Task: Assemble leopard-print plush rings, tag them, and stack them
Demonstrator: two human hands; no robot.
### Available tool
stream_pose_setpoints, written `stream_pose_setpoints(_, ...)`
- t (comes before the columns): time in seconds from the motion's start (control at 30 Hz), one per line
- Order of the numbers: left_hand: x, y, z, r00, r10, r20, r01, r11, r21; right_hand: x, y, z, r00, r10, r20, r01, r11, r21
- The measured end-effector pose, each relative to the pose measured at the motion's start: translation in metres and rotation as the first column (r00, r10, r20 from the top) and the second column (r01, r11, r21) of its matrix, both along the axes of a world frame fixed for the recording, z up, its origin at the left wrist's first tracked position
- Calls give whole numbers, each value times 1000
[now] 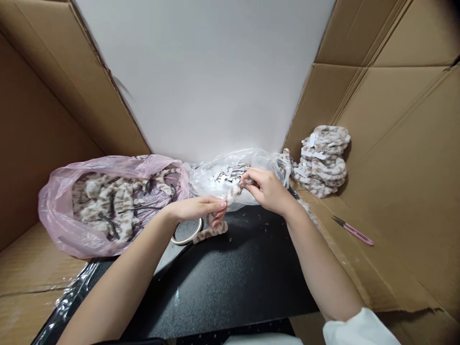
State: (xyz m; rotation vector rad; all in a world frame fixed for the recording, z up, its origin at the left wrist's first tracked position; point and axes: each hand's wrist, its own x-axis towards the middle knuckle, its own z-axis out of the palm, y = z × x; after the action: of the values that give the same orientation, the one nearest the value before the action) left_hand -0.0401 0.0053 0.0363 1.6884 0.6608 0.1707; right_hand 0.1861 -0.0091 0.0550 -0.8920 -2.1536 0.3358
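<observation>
My left hand (pixel 197 209) and my right hand (pixel 265 189) hold a fluffy white strip with brown spots (pixel 212 233) between them, above the black table (pixel 244 282). The left thumb and fingers pinch the strip near its middle. At the upper right, the right fingertips close on its other end. Below the left hand, the strip's loose part hangs down in a bend to the table. A cream ring, like a thin roll of tape (pixel 178 243), lies just beside that part. Any small detail between the right fingertips is hidden.
On the left, a pink plastic bag (pixel 53 201) holds fluffy spotted pieces and dark cords. Behind my hands lies a clear bag (pixel 257 157) with small printed tags. Tagged fluffy loops (pixel 325 165) are stacked right. Pink-handled snips (pixel 354 232) lie on cardboard (pixel 391 206). Cardboard walls enclose the sides.
</observation>
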Motion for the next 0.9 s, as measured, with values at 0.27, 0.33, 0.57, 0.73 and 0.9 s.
stream_pose_setpoints(0.27,-18,5,13,992,-52,-111,55,998,20,26,0,14,987,-159,-1,159,983,94)
stream_pose_setpoints(0.33,-21,5,13,991,-52,-121,57,998,42,35,-1,19,975,-221,-14,221,968,115)
stream_pose_setpoints(0.57,-39,6,22,972,18,-233,5,995,99,70,-1,24,919,-387,-78,395,906,149)
stream_pose_setpoints(0.73,-54,10,28,941,179,-288,-141,979,147,74,-6,29,908,-403,-112,409,912,30)
stream_pose_setpoints(0.9,-25,-10,30,880,474,2,-441,817,372,36,-18,32,982,-150,-115,129,977,-170)
